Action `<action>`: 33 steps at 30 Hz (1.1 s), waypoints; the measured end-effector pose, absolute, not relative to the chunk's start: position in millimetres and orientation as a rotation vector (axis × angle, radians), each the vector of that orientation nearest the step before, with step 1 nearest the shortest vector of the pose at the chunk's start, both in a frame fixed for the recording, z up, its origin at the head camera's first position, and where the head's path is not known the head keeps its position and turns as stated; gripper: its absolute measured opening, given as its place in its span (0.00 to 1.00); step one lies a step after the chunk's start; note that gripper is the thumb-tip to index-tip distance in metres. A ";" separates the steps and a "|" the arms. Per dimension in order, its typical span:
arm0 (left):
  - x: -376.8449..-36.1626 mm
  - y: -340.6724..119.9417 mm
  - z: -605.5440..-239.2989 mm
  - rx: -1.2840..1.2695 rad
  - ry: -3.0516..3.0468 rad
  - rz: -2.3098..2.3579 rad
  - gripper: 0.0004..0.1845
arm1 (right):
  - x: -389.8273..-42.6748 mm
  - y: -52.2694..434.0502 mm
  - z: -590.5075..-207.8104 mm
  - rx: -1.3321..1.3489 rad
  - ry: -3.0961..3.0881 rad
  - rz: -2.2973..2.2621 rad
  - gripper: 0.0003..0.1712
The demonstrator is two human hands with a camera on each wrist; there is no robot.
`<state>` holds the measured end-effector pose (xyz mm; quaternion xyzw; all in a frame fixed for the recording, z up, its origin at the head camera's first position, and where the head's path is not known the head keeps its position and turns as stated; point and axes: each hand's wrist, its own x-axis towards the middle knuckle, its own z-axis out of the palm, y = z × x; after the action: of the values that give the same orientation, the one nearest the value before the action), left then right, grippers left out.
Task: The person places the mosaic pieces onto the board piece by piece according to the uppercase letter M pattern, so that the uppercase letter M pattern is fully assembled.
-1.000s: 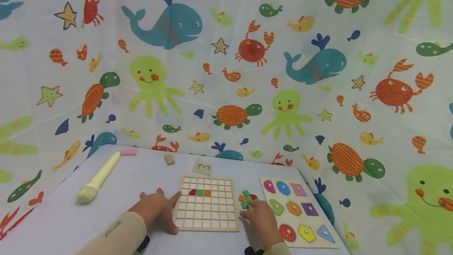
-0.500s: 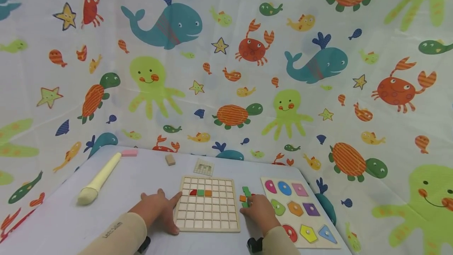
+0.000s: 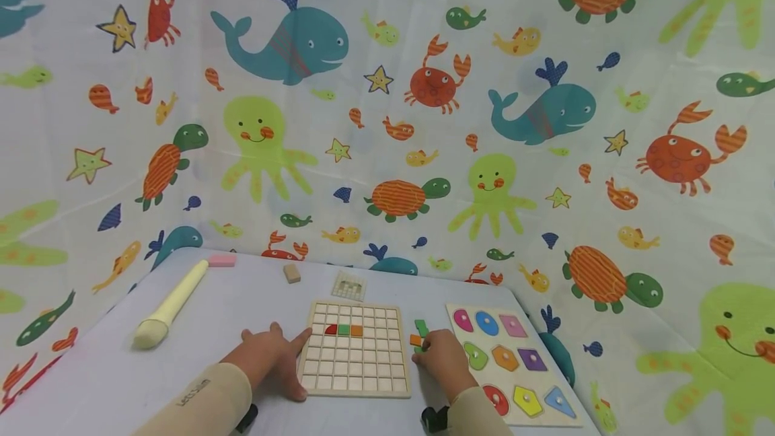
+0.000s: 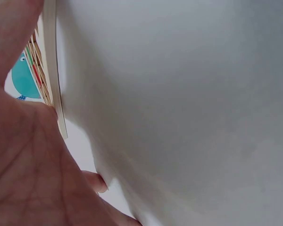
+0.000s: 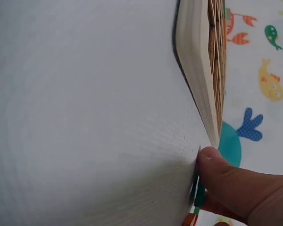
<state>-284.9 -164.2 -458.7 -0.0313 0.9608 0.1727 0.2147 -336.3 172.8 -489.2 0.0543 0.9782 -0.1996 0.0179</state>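
A wooden grid board [image 3: 356,363] lies on the table, with a red tile [image 3: 331,330], a green tile [image 3: 344,330] and an orange tile [image 3: 356,331] side by side in one row. My left hand [image 3: 275,360] is spread at its left side, finger and thumb touching the frame; the left wrist view shows the palm beside the board's edge [image 4: 52,61]. To the right of the board, my right hand [image 3: 447,360] covers part of a small pile of tiles [image 3: 421,325]. In the right wrist view its thumb [image 5: 213,157] pinches a thin green tile [image 5: 199,194], blurred; the other fingers are mostly hidden.
A shape puzzle board [image 3: 514,362] with knobbed pieces stands right of my right hand. Behind the grid lie a small patterned card [image 3: 348,286] and a wooden block [image 3: 292,273]. Farther left are a pink block [image 3: 221,260] and a pale yellow bat-shaped object [image 3: 169,305].
My right hand has shifted slightly up over the tile pile and its fingers have drawn together, hiding more tiles. My left hand and the grid board stay in place.
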 end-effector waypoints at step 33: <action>-285.1 -164.0 -458.8 -0.091 2.654 0.471 0.66 | -337.6 183.7 -486.9 0.182 3.025 -0.565 0.16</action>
<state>-285.1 -164.0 -458.8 -0.0329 0.9599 0.1702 0.2205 -337.6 183.7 -486.9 0.0590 0.9809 -0.1832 0.0293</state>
